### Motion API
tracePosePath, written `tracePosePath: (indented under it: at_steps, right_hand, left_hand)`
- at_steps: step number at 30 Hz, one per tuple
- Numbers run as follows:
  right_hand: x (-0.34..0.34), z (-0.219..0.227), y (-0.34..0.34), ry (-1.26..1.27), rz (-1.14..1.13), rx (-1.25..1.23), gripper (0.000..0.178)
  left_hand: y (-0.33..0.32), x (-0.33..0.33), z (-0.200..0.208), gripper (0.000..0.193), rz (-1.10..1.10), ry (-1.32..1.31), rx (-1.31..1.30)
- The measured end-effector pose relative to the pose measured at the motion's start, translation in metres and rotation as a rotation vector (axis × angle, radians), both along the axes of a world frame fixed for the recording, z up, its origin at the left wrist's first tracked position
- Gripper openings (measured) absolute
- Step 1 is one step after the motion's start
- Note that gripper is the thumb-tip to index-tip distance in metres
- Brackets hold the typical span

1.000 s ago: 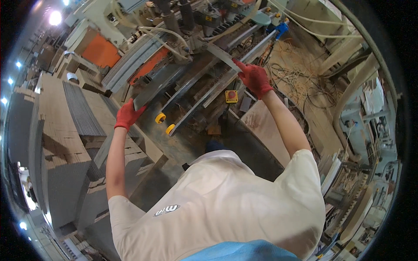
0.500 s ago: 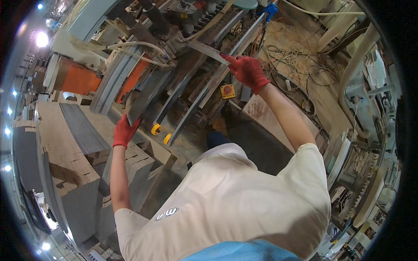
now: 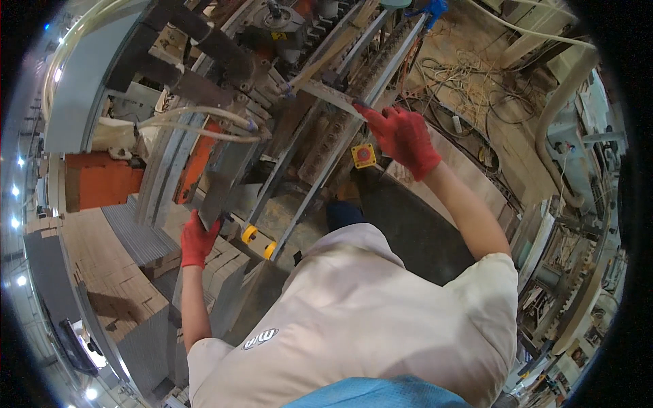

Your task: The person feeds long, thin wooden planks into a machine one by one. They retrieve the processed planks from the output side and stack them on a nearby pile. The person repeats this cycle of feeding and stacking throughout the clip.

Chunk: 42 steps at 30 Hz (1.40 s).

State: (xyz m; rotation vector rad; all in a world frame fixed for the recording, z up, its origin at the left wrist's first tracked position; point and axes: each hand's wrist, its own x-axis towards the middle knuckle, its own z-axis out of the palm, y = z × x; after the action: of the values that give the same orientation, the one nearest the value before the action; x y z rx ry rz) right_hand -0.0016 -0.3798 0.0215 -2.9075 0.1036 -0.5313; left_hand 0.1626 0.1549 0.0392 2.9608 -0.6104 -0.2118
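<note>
The left hand (image 3: 197, 239) covers the near end of the grey panel (image 3: 219, 190), whether the right hand (image 3: 406, 141) grips or merely touches the pale strip (image 3: 332, 97) cannot be told, the blue cloth (image 3: 381, 396) is cut off at the near edge, and lights (image 3: 15, 191) at the left are blurred.

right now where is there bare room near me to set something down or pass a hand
The dark floor looks most open, between the yellow button box, the pale brown panel and the shirt. Stacked boards crowd the left hand; rails and hoses fill the space ahead; tangled cords spread beyond the right hand.
</note>
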Motion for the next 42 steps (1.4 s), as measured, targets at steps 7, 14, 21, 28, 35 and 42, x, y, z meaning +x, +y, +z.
tracePosePath:
  at_steps: [7,14,21,28,35,42]
  right_hand:
    - [0.001,0.008,0.004,0.018,-0.028,0.002,0.058]
    - [0.000,0.002,0.002,0.008,-0.007,-0.040,0.055]
    - [0.002,-0.003,-0.003,-0.010,0.003,-0.049,0.058]
    - [0.002,-0.001,-0.001,-0.036,0.015,0.014,0.057]
    - [0.000,-0.001,0.004,-0.059,-0.018,-0.024,0.054]
    - [0.002,-0.011,-0.003,-0.049,-0.014,-0.026,0.057]
  left_hand:
    - [0.004,0.001,-0.005,0.055,-0.004,-0.032,0.044]
    - [0.008,-0.003,-0.007,0.054,0.002,0.001,-0.023]
    - [-0.001,0.000,-0.002,0.055,0.050,0.010,-0.027]
    - [0.009,0.001,-0.016,0.053,-0.005,-0.042,-0.089]
    - [0.002,0.002,-0.010,0.051,0.035,0.011,-0.019]
    - [0.012,0.006,-0.019,0.052,0.004,-0.031,-0.009]
